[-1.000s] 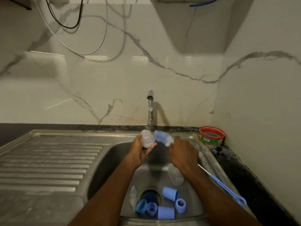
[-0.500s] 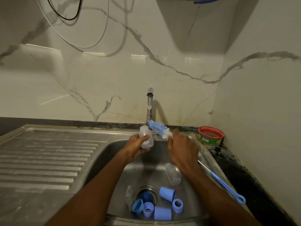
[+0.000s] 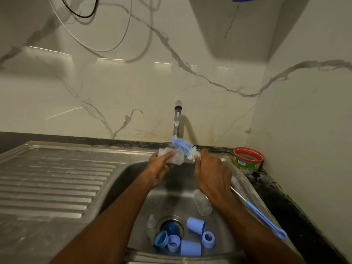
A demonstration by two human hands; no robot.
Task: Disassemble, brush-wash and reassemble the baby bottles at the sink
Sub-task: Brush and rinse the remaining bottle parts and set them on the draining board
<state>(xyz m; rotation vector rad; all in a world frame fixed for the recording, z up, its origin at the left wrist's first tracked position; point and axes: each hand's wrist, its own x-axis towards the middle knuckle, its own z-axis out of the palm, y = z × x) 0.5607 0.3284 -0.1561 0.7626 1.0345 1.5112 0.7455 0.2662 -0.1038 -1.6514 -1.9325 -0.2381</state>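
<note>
1. Bottom centre of frame, sink (image 3: pixel 236 180) floor: loose blue parts clustered round the drain (image 3: pixel 172 224), namely two caps (image 3: pixel 196 225), several collar rings (image 3: pixel 208 239) and a clear teat (image 3: pixel 151 221). A second clear bottle (image 3: pixel 202 203) lies on its side just above them, partly behind the right forearm. All of these look unwashed or waiting; I judge the task to be in its early-to-middle stretch.
2. Centre of frame, above the basin: left hand (image 3: pixel 162 166) curled round a clear bottle body (image 3: pixel 172 156), held roughly level. Right hand (image 3: pixel 212 175) gripping the bottle brush (image 3: pixel 183 146) near its bristle head; the long blue handle trails to lower right.
3. The bristles sit outside the bottle, beside its end. Cannot tell which end faces the brush.
4. To do it well: steady the bottle, feed the bristles straight into the mouth, twist while reaching the base, keep it over the basin.
5. Behind, upper centre: tap (image 3: pixel 178 119); running water not discernible. Red-rimmed tub (image 3: pixel 248 159) on the surface at right.
</note>
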